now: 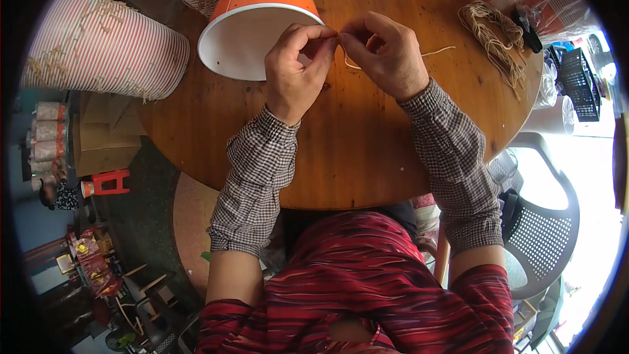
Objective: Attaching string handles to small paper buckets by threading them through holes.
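Centrally, near the frame's top, the left hand (295,69) and right hand (386,52) meet, fingertips pinched shut on a thin tan string (438,52) beside the tipped orange paper bucket (259,19) on the round wooden table (354,151).

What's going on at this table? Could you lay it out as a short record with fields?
Surface: round wooden table
Left hand: pinching a thin string at the rim of the orange paper bucket
Right hand: pinching the same string, fingertips meeting the left hand's
Bucket: lying on its side, open end toward the person
Nearby: stack of red-striped buckets at left; bundle of twine at right
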`<action>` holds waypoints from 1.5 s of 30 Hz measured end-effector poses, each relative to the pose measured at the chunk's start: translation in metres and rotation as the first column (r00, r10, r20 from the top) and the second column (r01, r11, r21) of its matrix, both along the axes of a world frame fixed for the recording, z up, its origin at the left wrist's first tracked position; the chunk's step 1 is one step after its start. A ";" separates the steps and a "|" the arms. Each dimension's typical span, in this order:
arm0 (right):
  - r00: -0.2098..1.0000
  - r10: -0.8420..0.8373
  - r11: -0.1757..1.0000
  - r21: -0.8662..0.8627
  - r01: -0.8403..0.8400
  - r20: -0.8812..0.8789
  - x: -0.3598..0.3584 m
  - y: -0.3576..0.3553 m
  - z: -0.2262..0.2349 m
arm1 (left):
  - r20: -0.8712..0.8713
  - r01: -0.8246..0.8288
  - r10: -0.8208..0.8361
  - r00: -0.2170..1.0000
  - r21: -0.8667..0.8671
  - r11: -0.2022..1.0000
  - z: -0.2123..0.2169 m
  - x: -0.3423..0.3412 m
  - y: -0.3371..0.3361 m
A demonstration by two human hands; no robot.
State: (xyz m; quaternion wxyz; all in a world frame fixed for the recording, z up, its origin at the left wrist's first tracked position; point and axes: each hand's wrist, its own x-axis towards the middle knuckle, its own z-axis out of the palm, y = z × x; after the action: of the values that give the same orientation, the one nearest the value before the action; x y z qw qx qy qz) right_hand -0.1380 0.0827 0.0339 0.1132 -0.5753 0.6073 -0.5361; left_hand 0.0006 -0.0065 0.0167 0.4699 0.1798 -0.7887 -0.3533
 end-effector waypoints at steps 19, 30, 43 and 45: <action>0.999 0.041 0.999 0.002 -0.040 -0.027 -0.002 -0.003 -0.005 | -0.072 0.277 -0.303 0.950 0.643 0.714 0.005 0.009 -0.008; 0.762 0.319 0.940 -0.083 -0.332 0.564 -0.003 -0.011 -0.014 | -0.445 0.520 -0.271 0.854 0.722 0.457 0.001 0.006 -0.010; 0.976 0.047 0.999 0.001 -0.049 0.210 0.005 -0.005 -0.011 | -0.277 0.350 -0.216 0.936 0.687 0.637 -0.001 0.004 -0.006; 0.967 0.058 0.998 -0.013 -0.056 0.246 0.003 -0.007 -0.013 | -0.269 0.348 -0.222 0.937 0.685 0.640 0.001 0.005 -0.005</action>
State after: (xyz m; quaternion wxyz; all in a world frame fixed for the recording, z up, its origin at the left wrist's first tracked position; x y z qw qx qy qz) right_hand -0.1355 0.0761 0.0209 0.2015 -0.5217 0.5702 -0.6017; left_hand 0.0054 -0.0115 0.0182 0.3604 0.1942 -0.5632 -0.7178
